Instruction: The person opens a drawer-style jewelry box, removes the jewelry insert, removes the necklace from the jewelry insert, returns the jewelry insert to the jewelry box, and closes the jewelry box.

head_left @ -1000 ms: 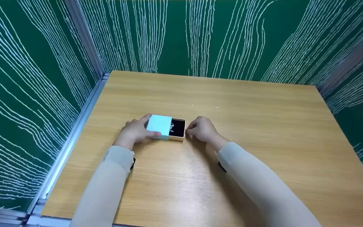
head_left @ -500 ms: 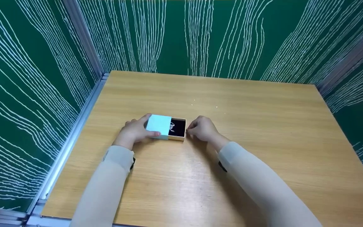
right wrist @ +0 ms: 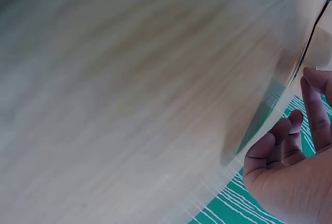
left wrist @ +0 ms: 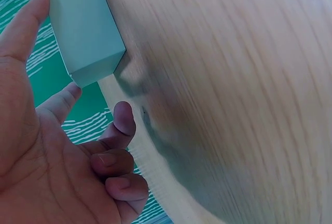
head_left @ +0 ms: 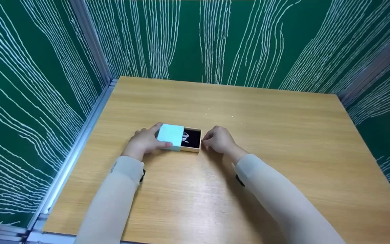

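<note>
A small light-blue sleeve box (head_left: 170,137) lies on the table, its inner drawer (head_left: 191,149) partly out on the right. Black lining with a white, script-like shape shows inside the drawer. My left hand (head_left: 145,139) grips the blue sleeve from the left, thumb along the near side and a finger at the far side. In the left wrist view the sleeve (left wrist: 83,24) sits between thumb and index finger, the other fingers curled beside it. My right hand (head_left: 219,139) pinches at the drawer's right end with thumb and index fingertips; what exactly they pinch is too small to tell.
The wooden table (head_left: 283,135) carries a few tiny white specks (head_left: 232,116) beyond the hands. Green panels (head_left: 188,40) with white wavy lines stand at the back and sides, joined by metal posts (head_left: 91,40). A metal rail (head_left: 76,145) runs along the table's left edge.
The drawer has slid slightly farther right out of the blue sleeve, my right hand shifting right with it. My left hand stays on the sleeve.
</note>
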{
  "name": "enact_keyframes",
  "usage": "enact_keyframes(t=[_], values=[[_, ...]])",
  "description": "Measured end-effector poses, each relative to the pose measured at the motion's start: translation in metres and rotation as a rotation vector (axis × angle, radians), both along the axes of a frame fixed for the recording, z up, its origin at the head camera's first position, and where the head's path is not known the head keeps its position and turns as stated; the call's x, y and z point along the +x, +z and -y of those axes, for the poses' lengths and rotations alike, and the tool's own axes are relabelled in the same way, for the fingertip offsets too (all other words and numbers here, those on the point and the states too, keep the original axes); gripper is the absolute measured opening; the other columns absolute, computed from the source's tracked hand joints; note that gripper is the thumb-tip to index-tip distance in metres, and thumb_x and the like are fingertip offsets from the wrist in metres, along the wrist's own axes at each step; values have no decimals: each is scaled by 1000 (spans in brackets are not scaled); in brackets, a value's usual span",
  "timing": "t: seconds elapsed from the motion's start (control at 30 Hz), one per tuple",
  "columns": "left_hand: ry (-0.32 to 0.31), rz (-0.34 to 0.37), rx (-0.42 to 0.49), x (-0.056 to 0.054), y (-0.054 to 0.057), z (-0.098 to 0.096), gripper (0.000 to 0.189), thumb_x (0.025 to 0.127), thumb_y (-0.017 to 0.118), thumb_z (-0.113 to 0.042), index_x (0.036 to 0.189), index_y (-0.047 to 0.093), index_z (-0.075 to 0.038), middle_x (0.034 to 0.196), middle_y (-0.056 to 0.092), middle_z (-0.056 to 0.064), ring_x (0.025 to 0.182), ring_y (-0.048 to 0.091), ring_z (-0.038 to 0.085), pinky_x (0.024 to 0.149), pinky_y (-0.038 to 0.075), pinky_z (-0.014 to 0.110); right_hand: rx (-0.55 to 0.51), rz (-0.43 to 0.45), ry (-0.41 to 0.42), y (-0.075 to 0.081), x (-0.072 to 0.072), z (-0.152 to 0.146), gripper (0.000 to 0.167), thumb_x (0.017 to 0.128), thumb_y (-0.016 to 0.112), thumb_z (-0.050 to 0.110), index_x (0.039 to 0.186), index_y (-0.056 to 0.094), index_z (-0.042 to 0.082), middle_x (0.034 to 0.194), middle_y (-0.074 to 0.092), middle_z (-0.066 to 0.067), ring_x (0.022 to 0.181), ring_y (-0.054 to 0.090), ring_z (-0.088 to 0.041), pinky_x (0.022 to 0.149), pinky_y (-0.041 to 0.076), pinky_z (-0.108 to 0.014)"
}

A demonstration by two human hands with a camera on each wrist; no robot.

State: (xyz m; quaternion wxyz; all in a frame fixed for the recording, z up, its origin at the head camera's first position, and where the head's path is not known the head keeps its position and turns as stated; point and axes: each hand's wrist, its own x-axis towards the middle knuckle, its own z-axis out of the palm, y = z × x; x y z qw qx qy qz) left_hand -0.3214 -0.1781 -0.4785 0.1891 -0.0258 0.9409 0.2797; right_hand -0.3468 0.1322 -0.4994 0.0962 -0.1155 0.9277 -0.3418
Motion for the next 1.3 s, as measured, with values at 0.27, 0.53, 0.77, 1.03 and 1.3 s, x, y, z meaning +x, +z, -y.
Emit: enact_keyframes(t=[0.27,0.53,0.77,1.03,1.3], values=[[22,15,8,0,1,0,110,93,85,-70,180,24,-43,183,29,28,161,32,50,133,32,73,20,-36,10,-1,1,-1,21,98,79,12,81,87,7,104,78,-7,105,63,-21,97,51,-36],[23,23,20,-1,3,-1,111,92,85,-70,180,24,-43,183,29,27,162,31,51,133,31,74,23,-29,-6,-2,0,-3,12,97,80,12,92,90,8,109,78,-9,107,64,-22,102,54,-41],[26,39,26,-1,4,-1,112,92,86,-69,181,22,-43,185,25,27,166,28,52,134,30,74,15,-22,-14,-2,2,-7,12,97,79,10,93,90,7,107,80,-10,104,66,-22,99,55,-39],[-2,21,-3,-1,3,1,113,92,85,-72,181,23,-41,182,31,28,161,34,51,132,36,71,-17,-21,15,-3,3,-10,23,98,72,8,80,86,6,85,83,-2,88,66,-12,85,49,-26],[-2,20,-2,-2,3,1,113,92,85,-72,181,23,-42,182,30,29,162,33,51,132,36,71,-25,-14,16,-3,2,-11,20,97,73,9,83,87,7,76,82,-3,76,63,-6,76,48,-22]])
